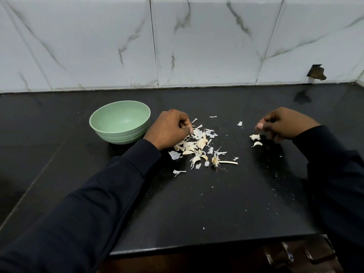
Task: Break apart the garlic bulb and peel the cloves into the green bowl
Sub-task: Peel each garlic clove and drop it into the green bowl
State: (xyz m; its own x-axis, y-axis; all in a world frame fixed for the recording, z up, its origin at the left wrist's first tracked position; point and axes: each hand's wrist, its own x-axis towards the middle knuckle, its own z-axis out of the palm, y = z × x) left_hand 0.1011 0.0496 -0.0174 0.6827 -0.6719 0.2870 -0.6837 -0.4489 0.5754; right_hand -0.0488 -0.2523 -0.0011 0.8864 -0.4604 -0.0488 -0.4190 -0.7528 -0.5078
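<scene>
The green bowl [122, 137] stands empty at the left on the black counter. Just to its right my left hand [169, 129] hovers with curled fingers, its thumb tip at the upper edge of a pile of garlic cloves and papery skins [194, 144]. I see nothing held in it. The bare garlic stem with its root [218, 162] lies at the pile's lower right. My right hand [285, 125] is curled too, thumb against forefinger, with nothing visible in it. Two loose cloves [255, 140] lie just below its fingers.
The black counter [197, 203] ends at a front edge near the bottom of view, with drawer handles [287, 253] below. A marble-tiled wall [177, 46] backs it. Small skin flakes are scattered around the pile.
</scene>
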